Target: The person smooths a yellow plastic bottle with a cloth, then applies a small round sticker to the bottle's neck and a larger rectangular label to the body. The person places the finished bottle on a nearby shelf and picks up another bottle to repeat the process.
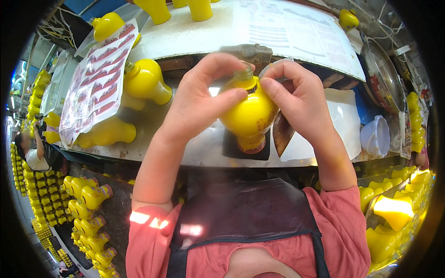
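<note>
A glossy yellow bottle [248,111] with a clear glass neck stands on a dark square pad [230,146] at the near table edge. My left hand [199,95] grips it, with the thumb on the shoulder and the fingers at the neck, partly behind it. A short dark strip [252,89] lies at the base of the neck. My right hand [301,92] pinches thumb and forefinger together against the bottle's right shoulder. A pale, see-through scrap [276,63] shows behind these fingers; whether they hold it is unclear. Small reddish marks sit on the bottle's lower body.
Left of my arm, a sheet of dark red printed decals [99,76] leans over several yellow bottles [147,81]. A white bucket [375,135] and white paper [340,120] are at the right. A brown wedge-shaped piece [281,134] lies beside the bottle. Bottle rows flank me.
</note>
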Action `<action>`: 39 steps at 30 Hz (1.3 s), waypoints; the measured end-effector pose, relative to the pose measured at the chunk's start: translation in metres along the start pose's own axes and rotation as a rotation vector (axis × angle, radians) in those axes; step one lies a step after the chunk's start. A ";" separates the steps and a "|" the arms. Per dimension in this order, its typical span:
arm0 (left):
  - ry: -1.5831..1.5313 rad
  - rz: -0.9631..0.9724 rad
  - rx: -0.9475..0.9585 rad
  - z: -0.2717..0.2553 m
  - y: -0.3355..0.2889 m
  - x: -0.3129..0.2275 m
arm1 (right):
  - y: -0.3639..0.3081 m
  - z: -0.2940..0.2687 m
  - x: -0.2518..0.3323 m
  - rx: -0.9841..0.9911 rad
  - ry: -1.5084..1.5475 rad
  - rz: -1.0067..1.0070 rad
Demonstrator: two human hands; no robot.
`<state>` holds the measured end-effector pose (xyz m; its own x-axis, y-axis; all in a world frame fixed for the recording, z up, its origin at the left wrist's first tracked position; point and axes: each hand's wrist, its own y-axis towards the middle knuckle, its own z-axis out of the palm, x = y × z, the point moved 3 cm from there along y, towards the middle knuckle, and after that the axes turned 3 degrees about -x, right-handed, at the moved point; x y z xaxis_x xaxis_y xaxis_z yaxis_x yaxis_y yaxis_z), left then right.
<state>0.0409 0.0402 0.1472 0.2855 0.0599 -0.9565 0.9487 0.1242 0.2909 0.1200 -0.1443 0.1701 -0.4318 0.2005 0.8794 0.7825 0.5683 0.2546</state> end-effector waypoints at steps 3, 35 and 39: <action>0.123 0.011 -0.019 -0.003 0.002 -0.003 | -0.003 -0.005 -0.005 0.125 -0.078 -0.060; -0.026 -0.079 -0.153 0.016 0.017 0.003 | -0.036 0.010 0.017 0.038 -0.498 -0.124; -0.126 -0.064 -0.106 0.018 0.025 0.008 | -0.023 -0.008 0.010 -0.024 -0.363 -0.120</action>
<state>0.0693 0.0256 0.1461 0.2460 -0.0757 -0.9663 0.9476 0.2283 0.2233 0.1011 -0.1612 0.1766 -0.6483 0.4055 0.6444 0.7251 0.5871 0.3600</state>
